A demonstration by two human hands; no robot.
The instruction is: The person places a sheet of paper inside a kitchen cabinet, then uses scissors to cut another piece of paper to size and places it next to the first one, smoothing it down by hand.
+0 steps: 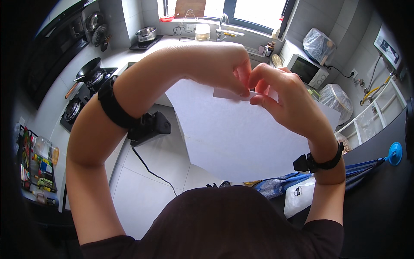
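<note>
A large white sheet, probably paper, hangs in front of my body with its lower edge loose and curved. My left hand pinches the sheet's top edge between thumb and bent fingers. Close beside it, nearly touching, my right hand grips the same edge with thumb and curled fingers. Between the hands a narrow flap lies folded over along the top. Fingers hide part of that edge. Each wrist wears a black strap with a small black device, the left one trailing a cable.
A gas stove with a wok stands left. Behind the sheet are a steel pot, a faucet and a microwave. At right, cloths hang from a blue hook on a dark surface.
</note>
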